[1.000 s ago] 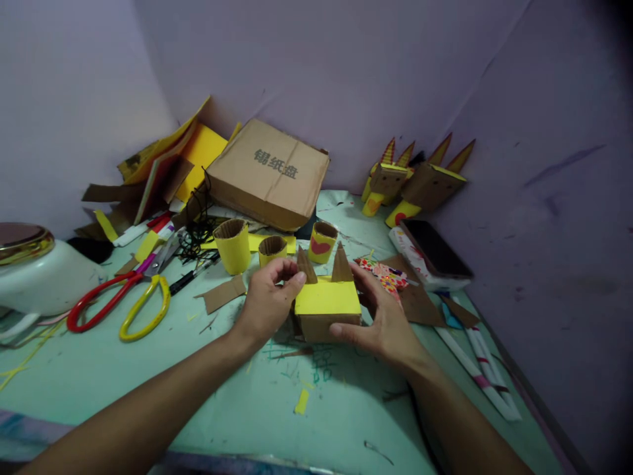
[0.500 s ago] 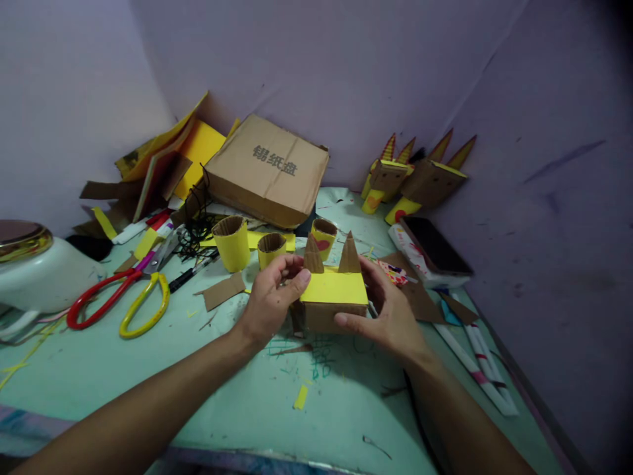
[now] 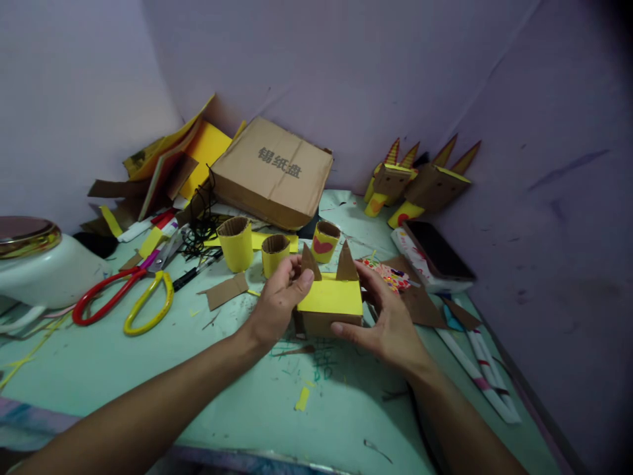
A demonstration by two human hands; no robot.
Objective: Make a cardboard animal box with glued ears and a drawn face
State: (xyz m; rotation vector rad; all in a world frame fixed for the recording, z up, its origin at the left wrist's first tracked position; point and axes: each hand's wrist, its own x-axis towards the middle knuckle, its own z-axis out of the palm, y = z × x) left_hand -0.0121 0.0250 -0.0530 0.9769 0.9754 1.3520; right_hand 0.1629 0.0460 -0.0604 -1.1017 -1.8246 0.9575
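Observation:
A small cardboard box (image 3: 330, 305) with a yellow paper top and two pointed brown cardboard ears sits on the green table (image 3: 208, 369). My left hand (image 3: 277, 302) grips its left side, thumb on the yellow top beside the left ear. My right hand (image 3: 387, 319) cups the right side, thumb along the front edge. Just behind the box stand three yellow-wrapped cardboard rolls (image 3: 235, 245), one with a red heart (image 3: 323, 241).
Red and yellow scissors (image 3: 123, 303) lie at the left beside a white pot (image 3: 34, 264). A flat cardboard carton (image 3: 273, 171) and yellow sheets lean at the back. Two finished eared box figures (image 3: 415, 185), a phone (image 3: 435, 248) and paper tubes (image 3: 482, 366) are at the right.
The box and both hands stay in nearly the same place; the box has sunk slightly and my grip on it is unchanged. The view shifted a little.

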